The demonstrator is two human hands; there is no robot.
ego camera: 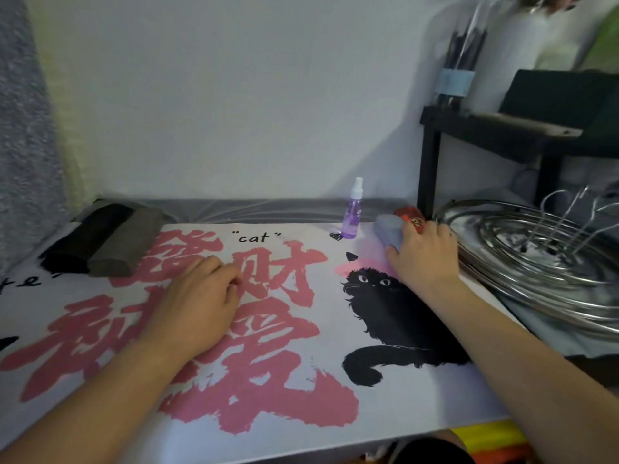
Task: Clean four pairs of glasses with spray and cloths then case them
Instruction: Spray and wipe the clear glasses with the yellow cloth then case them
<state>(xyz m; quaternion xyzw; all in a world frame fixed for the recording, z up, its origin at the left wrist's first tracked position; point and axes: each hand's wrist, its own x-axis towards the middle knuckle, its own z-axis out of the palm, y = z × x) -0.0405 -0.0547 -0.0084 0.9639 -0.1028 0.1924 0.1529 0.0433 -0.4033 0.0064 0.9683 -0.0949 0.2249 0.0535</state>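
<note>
Gripping the blue-grey rounded glasses case (390, 231) with your right hand (423, 259), you rest your left hand (201, 296), loosely curled and holding nothing, on the desk's printed cat mat (301, 396).

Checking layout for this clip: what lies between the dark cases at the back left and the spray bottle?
In the head view, only bare printed mat separates the dark cases from the spray bottle.
</note>
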